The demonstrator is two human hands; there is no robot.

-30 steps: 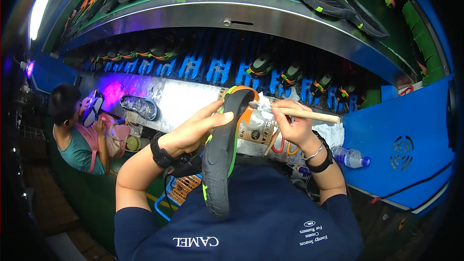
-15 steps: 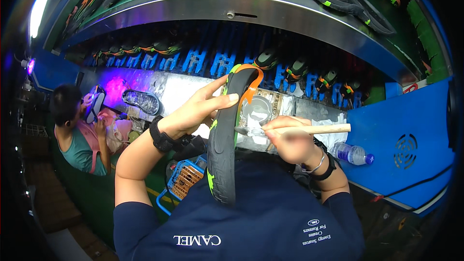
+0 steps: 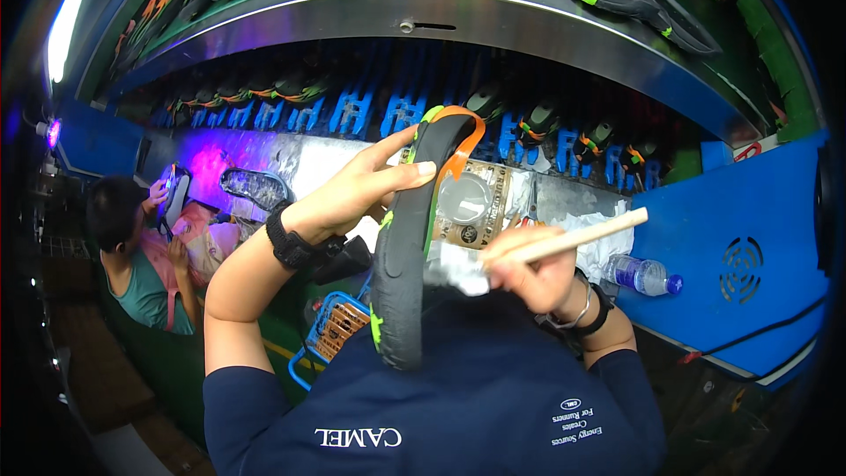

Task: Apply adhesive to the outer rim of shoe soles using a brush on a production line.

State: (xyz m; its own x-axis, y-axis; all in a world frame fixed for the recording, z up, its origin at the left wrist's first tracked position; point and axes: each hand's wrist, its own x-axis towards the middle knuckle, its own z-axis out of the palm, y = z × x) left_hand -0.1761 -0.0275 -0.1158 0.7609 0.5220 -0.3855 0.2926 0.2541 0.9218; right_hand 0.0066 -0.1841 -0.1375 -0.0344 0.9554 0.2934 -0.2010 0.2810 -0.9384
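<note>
Metal workbench [image 3: 304, 159], left hand [image 3: 357, 189] angled inward, clasping black sole [image 3: 401, 251], right hand [image 3: 539, 271] closed around wooden stick [image 3: 599, 231]

From my place I see my left forearm [image 3: 245, 275] slanting upward and inward from the bent elbow [image 3: 214, 308]. My left hand [image 3: 363, 185] is in a grip, with its thumb [image 3: 414, 174] stretched toward the right. My right arm [image 3: 611, 335] is also bent; my right hand [image 3: 536, 271] makes a pinching grip, somewhat lower than the left one.
</note>
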